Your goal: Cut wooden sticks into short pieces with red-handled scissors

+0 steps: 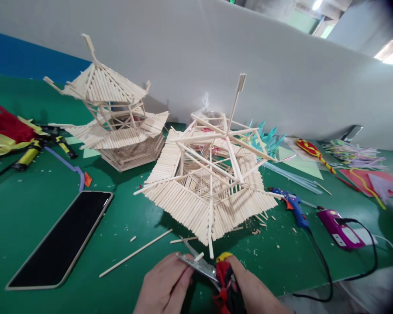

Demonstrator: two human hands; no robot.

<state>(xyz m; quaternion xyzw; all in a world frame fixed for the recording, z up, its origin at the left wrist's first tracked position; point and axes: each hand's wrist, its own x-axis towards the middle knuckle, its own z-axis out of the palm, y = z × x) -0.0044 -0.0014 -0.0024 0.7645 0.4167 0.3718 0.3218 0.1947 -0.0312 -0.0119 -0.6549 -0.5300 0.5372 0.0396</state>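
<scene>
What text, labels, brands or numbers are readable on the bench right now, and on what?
None can be read.
White label on the purple device: print too blurred.
green sign at the top edge: too small.
phone: screen dark.
cutters in the right hand: no marking visible.

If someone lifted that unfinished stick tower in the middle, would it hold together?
Probably light: the stick tower is thin sticks around open gaps. Likely fragile, since its upper frame is a few slender struts. It seems unlikely to roll, sitting broad and flat on the table.
</scene>
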